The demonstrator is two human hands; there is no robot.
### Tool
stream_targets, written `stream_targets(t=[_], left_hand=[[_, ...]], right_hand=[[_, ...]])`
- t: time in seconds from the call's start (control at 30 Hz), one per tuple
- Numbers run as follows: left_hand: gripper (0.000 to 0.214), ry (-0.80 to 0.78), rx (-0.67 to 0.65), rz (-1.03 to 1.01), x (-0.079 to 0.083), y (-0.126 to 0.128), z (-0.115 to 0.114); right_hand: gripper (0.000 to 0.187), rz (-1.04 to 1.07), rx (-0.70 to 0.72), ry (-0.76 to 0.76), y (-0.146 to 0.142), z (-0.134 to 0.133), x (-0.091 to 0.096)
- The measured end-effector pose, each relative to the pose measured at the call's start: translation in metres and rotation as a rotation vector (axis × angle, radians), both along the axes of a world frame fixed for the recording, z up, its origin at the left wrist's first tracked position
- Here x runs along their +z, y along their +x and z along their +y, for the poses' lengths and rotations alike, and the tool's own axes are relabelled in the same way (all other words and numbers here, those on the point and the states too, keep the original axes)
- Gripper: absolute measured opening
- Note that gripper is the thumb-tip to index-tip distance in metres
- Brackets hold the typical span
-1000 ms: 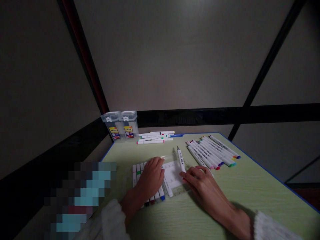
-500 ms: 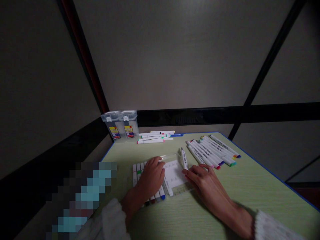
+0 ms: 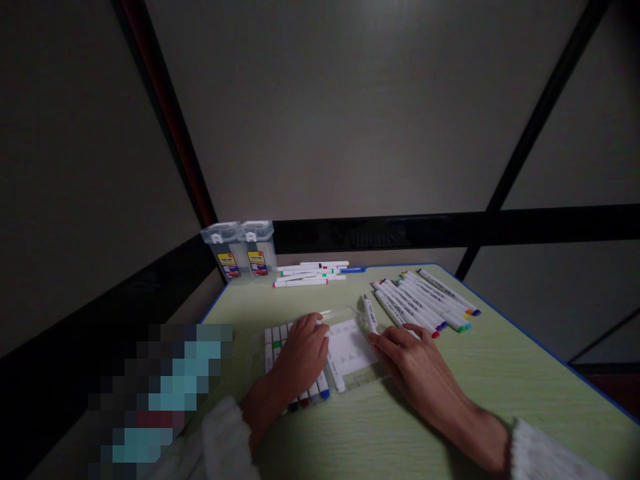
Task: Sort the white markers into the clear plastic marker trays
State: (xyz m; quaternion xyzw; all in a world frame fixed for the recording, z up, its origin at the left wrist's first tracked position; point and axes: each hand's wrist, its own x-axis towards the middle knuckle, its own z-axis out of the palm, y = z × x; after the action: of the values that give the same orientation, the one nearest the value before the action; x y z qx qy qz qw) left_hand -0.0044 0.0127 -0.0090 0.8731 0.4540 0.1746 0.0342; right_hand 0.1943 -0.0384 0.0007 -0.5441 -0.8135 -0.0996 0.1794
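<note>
A clear plastic tray (image 3: 357, 383) with a white insert (image 3: 350, 348) lies on the table before me, its left part holding a row of white markers (image 3: 269, 347) with coloured ends. My left hand (image 3: 304, 350) lies over that row, thumb and forefinger closed at the upper end of the rightmost marker (image 3: 337, 375); the palm hides much of the row. At the tray's right side, my right hand (image 3: 413, 357) pinches a white marker (image 3: 370, 313) by its lower end. This marker slants with its grey end pointing away from me.
Loose white markers (image 3: 415, 300) with coloured caps lie to the right. Another small pile of markers (image 3: 305, 273) lies at the back, beside a blue item (image 3: 353, 270). Two clear lidded boxes (image 3: 257, 250) stand in the back left corner against the wall (image 3: 350, 133).
My right hand and its marker have shifted very slightly to the right. My left hand stays on the row of markers.
</note>
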Motion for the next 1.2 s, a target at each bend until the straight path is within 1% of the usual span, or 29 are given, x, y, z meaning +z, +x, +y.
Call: stream_targets(t=[0.17, 0.4, 0.53, 0.67, 0.83, 1.07, 1.2], left_hand=[[0.024, -0.008, 0.002, 0.006, 0.001, 0.0, -0.001], [0.022, 0.022, -0.008, -0.03, -0.002, -0.001, 0.0], [0.022, 0.011, -0.009, -0.037, -0.001, 0.0, 0.0], [0.022, 0.006, -0.018, -0.053, 0.0, 0.0, 0.0], [0.023, 0.0, -0.016, -0.036, 0.001, -0.001, 0.0], [0.023, -0.004, -0.015, -0.024, 0.0, -0.001, 0.0], [0.023, 0.0, -0.013, -0.001, 0.0, -0.001, 0.001]], right_hand=[[0.023, -0.017, -0.028, 0.008, 0.002, 0.001, 0.001], [0.025, -0.065, -0.036, 0.061, 0.006, 0.002, -0.001], [0.028, -0.122, -0.081, 0.043, 0.008, 0.001, 0.002], [0.026, -0.152, -0.128, 0.0, 0.01, 0.001, 0.004], [0.032, -0.17, -0.143, 0.006, 0.011, 0.001, 0.001], [0.033, -0.212, -0.183, 0.002, 0.014, 0.002, -0.003], [0.032, -0.204, -0.182, -0.007, 0.017, 0.004, -0.007]])
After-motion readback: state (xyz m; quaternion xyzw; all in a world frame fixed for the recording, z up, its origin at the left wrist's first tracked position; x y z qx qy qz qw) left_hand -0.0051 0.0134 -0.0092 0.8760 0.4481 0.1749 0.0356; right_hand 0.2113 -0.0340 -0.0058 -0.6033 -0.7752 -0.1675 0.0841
